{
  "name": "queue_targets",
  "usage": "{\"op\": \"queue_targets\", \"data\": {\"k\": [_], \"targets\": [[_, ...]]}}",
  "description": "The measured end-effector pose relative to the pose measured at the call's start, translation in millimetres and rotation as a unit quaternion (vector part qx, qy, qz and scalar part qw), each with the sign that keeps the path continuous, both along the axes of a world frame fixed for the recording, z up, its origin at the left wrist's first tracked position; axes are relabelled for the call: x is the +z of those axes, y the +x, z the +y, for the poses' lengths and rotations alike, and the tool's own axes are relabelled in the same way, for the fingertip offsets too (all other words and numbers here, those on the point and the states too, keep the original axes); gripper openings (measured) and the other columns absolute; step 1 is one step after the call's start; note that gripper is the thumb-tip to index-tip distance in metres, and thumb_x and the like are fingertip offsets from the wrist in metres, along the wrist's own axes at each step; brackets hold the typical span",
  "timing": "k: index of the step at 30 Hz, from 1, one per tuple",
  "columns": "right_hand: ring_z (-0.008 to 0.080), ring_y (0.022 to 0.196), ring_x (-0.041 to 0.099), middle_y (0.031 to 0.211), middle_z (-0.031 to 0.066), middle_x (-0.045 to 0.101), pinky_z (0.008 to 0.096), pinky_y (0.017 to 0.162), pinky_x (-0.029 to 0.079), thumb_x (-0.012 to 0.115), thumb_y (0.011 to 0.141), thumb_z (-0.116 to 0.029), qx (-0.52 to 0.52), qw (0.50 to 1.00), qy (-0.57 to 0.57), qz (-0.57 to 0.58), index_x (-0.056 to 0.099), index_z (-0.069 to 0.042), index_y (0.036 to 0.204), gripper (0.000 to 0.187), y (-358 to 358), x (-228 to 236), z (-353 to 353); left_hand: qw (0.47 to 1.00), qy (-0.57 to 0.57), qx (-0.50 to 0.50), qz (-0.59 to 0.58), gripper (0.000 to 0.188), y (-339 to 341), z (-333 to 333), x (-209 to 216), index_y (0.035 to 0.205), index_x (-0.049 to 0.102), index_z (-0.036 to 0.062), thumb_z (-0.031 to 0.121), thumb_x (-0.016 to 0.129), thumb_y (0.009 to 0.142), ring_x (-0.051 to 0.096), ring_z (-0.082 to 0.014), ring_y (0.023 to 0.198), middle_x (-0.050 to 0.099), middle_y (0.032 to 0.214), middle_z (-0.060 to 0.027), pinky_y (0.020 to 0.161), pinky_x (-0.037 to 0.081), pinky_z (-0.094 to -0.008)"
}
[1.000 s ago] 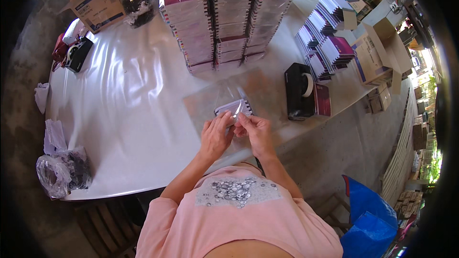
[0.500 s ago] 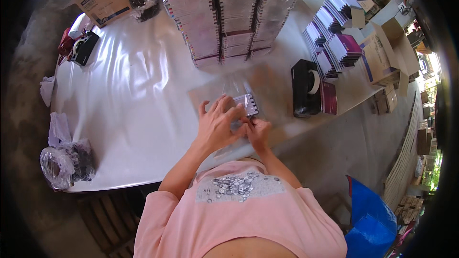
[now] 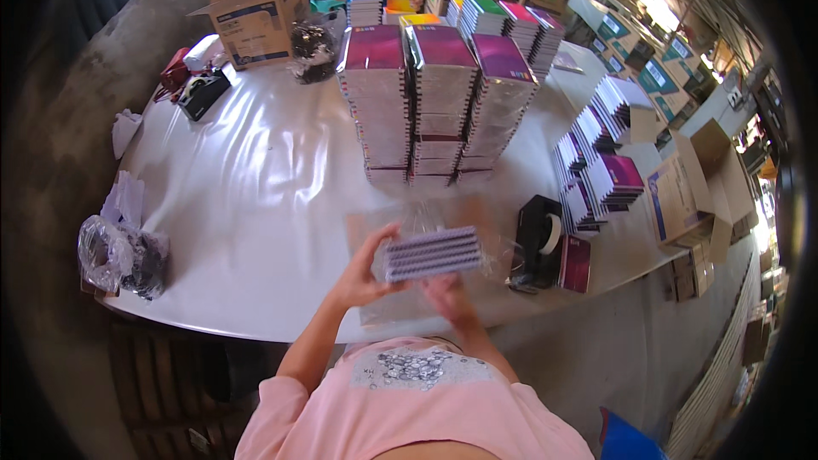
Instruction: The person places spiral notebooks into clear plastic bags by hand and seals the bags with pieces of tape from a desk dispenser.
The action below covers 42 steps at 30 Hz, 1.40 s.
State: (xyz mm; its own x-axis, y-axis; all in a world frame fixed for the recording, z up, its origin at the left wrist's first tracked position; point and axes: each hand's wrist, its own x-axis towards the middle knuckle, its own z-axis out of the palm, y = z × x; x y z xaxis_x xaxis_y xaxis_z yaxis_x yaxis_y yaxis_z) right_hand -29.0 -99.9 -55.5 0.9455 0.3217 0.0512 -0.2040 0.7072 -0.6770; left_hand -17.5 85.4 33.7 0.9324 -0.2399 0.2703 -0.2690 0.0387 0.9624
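bundle [image 3: 433,254]: spiral notebooks in clear film, in front of me over the brown sheet [image 3: 473,209], coils facing up in rows; it looks lifted and turned onto the backs of the books.
left fingers [image 3: 381,239]: clamped on the bundle's left end, one along the upper edge, thumb below.
right fingers [image 3: 440,287]: at the bundle's lower edge, too blurred for me to tell whether they pinch or only touch.
film [image 3: 496,261]: loose and crinkled past the bundle's right end.
step: i judge it to be handling the wrapped bundle, coil side toward me.
next move: to my mind it calls for a steady left hold, leaving my right fingers free to smooth that loose end.
tape dispenser [image 3: 534,234]: black, upright on the tabletop [image 3: 230,230], just right of the film, within easy reach.
stacks [image 3: 443,111]: wrapped purple notebooks, standing beyond the bundle.
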Motion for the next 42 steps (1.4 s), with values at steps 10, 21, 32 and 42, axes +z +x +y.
{"op": "queue_targets", "data": {"k": [10,21,32,42], "targets": [[0.0218,0.122,0.042,0.128,0.0089,0.045,0.0331,0.103,0.033,0.085,0.048,-0.006,-0.012,0.888,-0.402,-0.225,0.038,-0.011,0.132,0.096,32.5,44.3,-16.6,0.983,0.095,0.139,0.072,0.094,-31.6,-14.4,-62.0,0.137,0.028,0.0061,0.008,0.081,0.059,0.036,-0.0358,0.127,0.046,0.128,-0.0172,0.103,0.034,-0.0402],[0.0242,0.133,0.032,0.139,0.0082,0.039,0.0397,0.108,0.026,0.083,0.059,-0.009,-0.017,0.938,-0.232,-0.256,0.059,-0.008,0.115,0.061,46.0,113.2,-44.3,0.885,0.275,0.228,-0.299,0.065,-30.1,8.8,23.0,0.105,0.062,0.0137,0.034,0.087,0.049,0.036,-0.0342,0.127,0.037,0.132,-0.0144,0.099,0.036,-0.0448],[0.0213,0.129,0.04,0.134,0.009,0.049,0.0376,0.107,0.03,0.079,0.064,-0.01,-0.068,0.821,-0.479,-0.304,0.055,-0.007,0.125,0.066,30.4,76.5,-47.3,0.937,0.251,0.207,-0.128,0.084,-58.9,7.2,-37.2,0.129,0.051,0.01,0.023,0.086,0.053,0.05,-0.0288,0.116,0.05,0.131,-0.0091,0.094,0.043,-0.0373],[0.022,0.125,0.044,0.127,0.0049,0.055,0.0401,0.108,0.028,0.08,0.062,-0.012,0.071,0.708,-0.512,-0.482,0.064,-0.016,0.114,0.055,52.2,83.8,-35.3,0.935,0.281,0.132,-0.17,0.09,-47.7,20.1,-33.9,0.131,0.049,0.0091,0.03,0.086,0.052,0.05,-0.025,0.118,0.048,0.135,-0.0079,0.094,0.04,-0.0356]]}}
